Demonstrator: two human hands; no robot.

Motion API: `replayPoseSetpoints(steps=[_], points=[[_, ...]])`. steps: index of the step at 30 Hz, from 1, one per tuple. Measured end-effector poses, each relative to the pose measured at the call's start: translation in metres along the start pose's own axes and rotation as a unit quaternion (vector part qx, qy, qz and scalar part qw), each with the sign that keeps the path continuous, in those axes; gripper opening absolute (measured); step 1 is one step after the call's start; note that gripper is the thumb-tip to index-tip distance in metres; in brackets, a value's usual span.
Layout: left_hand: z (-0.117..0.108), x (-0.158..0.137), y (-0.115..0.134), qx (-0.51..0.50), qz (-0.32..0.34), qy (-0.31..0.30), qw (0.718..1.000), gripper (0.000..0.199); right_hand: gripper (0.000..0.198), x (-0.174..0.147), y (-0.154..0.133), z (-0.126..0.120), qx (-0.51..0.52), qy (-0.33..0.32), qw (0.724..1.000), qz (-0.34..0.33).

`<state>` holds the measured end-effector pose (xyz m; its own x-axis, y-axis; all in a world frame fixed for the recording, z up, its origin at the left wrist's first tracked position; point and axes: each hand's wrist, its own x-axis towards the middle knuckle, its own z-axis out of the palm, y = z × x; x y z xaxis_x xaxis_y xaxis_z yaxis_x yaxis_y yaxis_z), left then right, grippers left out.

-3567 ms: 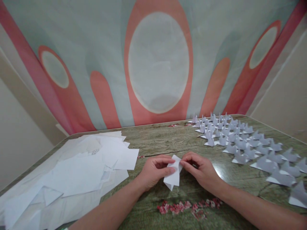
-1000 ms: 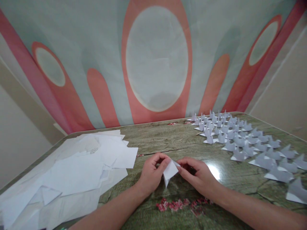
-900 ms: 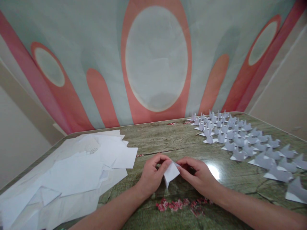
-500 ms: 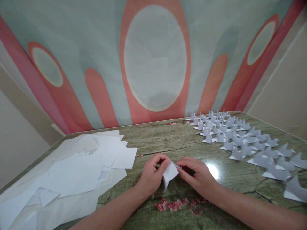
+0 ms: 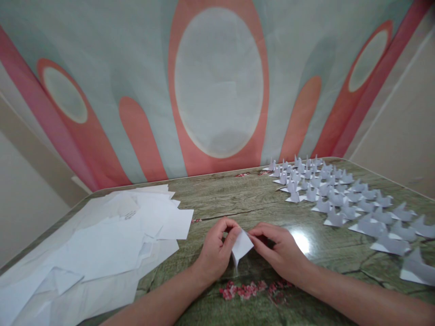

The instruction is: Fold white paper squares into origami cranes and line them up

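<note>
Near the front middle of the table, a small piece of folded white paper (image 5: 242, 244) is held up between both hands, its narrow point hanging downward. My left hand (image 5: 219, 242) pinches its left edge between thumb and fingers. From the other side, my right hand (image 5: 275, 244) is closed at the paper's upper right edge, thumb and forefinger pressed together there. The fingertips cover part of that edge, and the folds behind the front face are hidden.
A spread of loose white sheets (image 5: 102, 244) covers the table's left side. On the right stand several rows of folded paper figures (image 5: 335, 199). The wood-patterned table (image 5: 217, 199) bears printed pink blossoms and meets a patterned backdrop (image 5: 217, 167).
My right fingertips have drawn in closer on the paper's upper right edge, and the flap that stuck out there no longer shows. My left hand keeps its pinch.
</note>
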<state>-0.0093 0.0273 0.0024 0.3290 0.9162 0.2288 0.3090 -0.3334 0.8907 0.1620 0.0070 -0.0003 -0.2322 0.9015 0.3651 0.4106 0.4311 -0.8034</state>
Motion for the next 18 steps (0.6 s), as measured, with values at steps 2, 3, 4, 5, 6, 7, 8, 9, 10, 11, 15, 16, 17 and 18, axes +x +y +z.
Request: replayPoseSetpoints(steps=[2, 3, 4, 5, 6, 7, 8, 9, 10, 11, 15, 16, 17, 18], points=[[0.0004, -0.0002, -0.0001, 0.006, 0.003, 0.001, 1.000, 0.018, 0.015, 0.0001, -0.0005, 0.0001, 0.000, -0.003, 1.000, -0.001], [0.0005, -0.0003, -0.0002, 0.008, 0.004, 0.002, 1.000, 0.017, 0.015, 0.0001, -0.0009, 0.0002, 0.000, -0.005, 1.000, -0.002], [0.0007, -0.0004, -0.0003, 0.010, 0.005, 0.002, 1.000, 0.017, 0.015, 0.0001, -0.0012, 0.0002, 0.000, -0.005, 1.000, -0.002], [0.0008, -0.0004, -0.0003, 0.012, 0.008, 0.002, 1.000, 0.017, 0.015, 0.0000, -0.0016, 0.0003, 0.000, -0.005, 1.000, -0.001], [0.0008, -0.0004, -0.0001, 0.014, 0.011, 0.003, 1.000, 0.017, 0.015, 0.0001, -0.0018, 0.0004, 0.001, -0.005, 1.000, 0.001], [0.0006, -0.0003, 0.0004, 0.018, 0.015, 0.003, 1.000, 0.016, 0.014, 0.0001, -0.0020, 0.0006, 0.001, -0.006, 1.000, 0.004], [0.0004, -0.0002, 0.0011, 0.022, 0.022, 0.003, 1.000, 0.016, 0.014, 0.0003, -0.0019, 0.0008, 0.001, -0.006, 1.000, 0.006], [0.0000, 0.0000, 0.0021, 0.026, 0.030, 0.001, 0.999, 0.016, 0.014, 0.0004, -0.0016, 0.0011, 0.001, -0.007, 1.000, 0.008], [-0.0003, 0.0001, 0.0032, 0.030, 0.041, -0.001, 0.999, 0.015, 0.013, 0.0007, -0.0010, 0.0015, 0.000, -0.009, 1.000, 0.010], [-0.0007, 0.0003, 0.0044, 0.034, 0.054, -0.005, 0.998, 0.015, 0.013, 0.0008, -0.0003, 0.0019, -0.001, -0.010, 1.000, 0.010], [-0.0013, 0.0001, 0.0080, 0.042, 0.103, -0.018, 0.994, 0.013, 0.009, 0.0007, 0.0028, 0.0036, -0.004, -0.012, 1.000, 0.001], [-0.0012, 0.0000, 0.0081, 0.041, 0.110, -0.019, 0.993, 0.012, 0.010, 0.0005, 0.0030, 0.0038, -0.002, -0.015, 1.000, -0.002], [-0.0011, -0.0002, 0.0081, 0.041, 0.115, -0.021, 0.992, 0.011, 0.011, 0.0002, 0.0029, 0.0039, 0.000, -0.019, 1.000, -0.005], [-0.0008, -0.0004, 0.0077, 0.040, 0.119, -0.021, 0.992, 0.011, 0.012, -0.0001, 0.0025, 0.0038, 0.002, -0.023, 1.000, -0.006]])
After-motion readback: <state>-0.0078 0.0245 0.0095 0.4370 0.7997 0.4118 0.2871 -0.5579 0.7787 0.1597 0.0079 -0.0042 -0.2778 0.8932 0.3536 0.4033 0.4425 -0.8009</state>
